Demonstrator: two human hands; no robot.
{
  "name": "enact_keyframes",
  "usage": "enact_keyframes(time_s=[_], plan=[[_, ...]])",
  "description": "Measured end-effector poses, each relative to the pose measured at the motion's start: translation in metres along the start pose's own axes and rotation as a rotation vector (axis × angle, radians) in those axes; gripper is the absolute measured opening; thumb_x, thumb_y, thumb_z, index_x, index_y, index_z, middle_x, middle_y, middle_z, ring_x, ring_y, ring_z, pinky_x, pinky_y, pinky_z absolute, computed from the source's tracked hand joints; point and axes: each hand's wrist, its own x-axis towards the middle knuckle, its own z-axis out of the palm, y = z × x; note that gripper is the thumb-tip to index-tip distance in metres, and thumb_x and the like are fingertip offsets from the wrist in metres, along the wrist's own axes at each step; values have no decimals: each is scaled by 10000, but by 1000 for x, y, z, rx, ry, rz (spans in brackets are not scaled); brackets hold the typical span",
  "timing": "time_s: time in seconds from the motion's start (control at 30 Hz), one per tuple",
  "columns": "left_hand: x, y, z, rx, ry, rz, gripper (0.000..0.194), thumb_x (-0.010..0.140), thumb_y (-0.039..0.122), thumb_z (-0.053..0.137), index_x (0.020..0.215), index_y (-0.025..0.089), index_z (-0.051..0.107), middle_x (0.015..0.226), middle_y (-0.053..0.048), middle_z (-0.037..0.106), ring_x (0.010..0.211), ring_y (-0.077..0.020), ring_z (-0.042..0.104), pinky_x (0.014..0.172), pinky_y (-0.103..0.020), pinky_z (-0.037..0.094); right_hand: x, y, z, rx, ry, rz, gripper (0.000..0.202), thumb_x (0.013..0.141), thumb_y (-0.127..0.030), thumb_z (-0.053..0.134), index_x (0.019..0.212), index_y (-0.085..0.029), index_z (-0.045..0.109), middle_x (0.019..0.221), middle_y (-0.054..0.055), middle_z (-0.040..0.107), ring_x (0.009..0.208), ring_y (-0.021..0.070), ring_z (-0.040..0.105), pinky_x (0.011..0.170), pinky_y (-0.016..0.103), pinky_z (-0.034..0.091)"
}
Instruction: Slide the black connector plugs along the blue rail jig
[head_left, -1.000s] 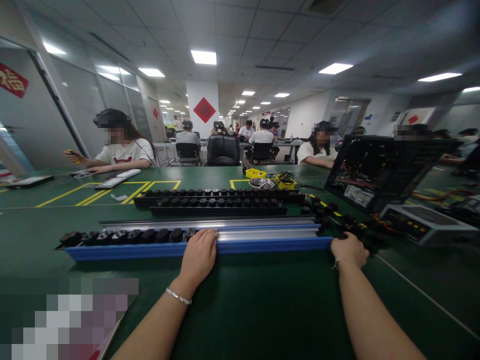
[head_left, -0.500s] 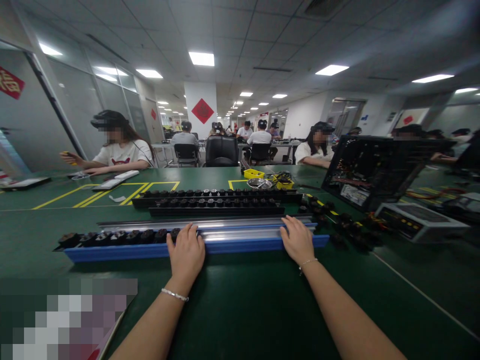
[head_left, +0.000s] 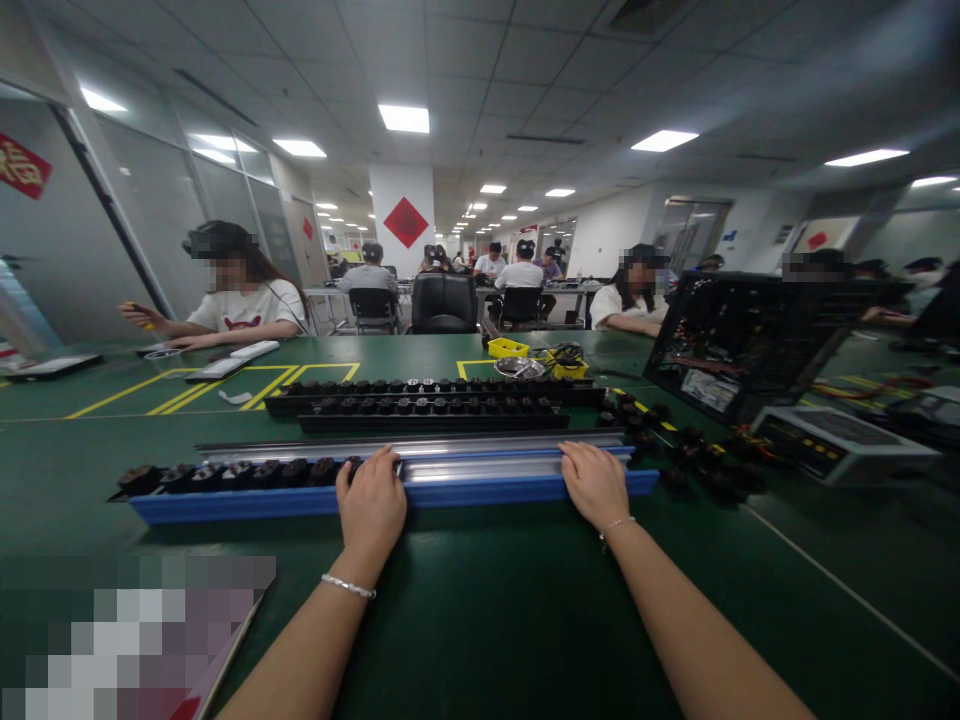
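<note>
Right hand point(head_left: 598, 487) has moved inward along blue rail point(head_left: 487, 493); left hand point(head_left: 373, 505) partly hides black sockets point(head_left: 295, 473); each grip's closure cannot be determined.

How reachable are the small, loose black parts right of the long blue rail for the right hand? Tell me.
Probably yes: the right hand, at the long blue rail near its right end, faces no visible barrier to the loose black parts.

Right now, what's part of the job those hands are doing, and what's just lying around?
Probably the job: blue rail, with left hand and right hand on it; black sockets along it.

Seems just lying about: yellow bin, metal dish, computer case, power supply.
</note>
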Motion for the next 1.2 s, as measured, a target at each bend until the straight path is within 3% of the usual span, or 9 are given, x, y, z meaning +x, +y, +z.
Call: enact_keyframes(time_s=[0.23,1.0,1.2], plan=[[2,0,-1,-21,-45,-15,276,828,142,378,1010,189,581,1149,-81,647,1017,-220,604,913,-411,359,1,0,-1,-14,-6,-14,369,860,-257,351,1083,-214,643,1153,31,641,1117,195,518,965,362,319],[5,-6,3,-74,-79,25,310,816,153,367,1041,122,577,1132,-150,638,1023,-247,599,906,-405,457,1,-1,-3,-16,-36,13,374,857,-260,346,1091,-235,637,1162,31,635,1125,196,514,952,371,334],[4,-6,5,-107,-63,11,308,819,168,380,1061,150,570,1114,-120,649,1007,-235,603,909,-394,465,1,0,-2,-16,-26,-7,366,844,-250,360,1067,-223,649,1149,40,642,1105,197,523,940,368,350]])
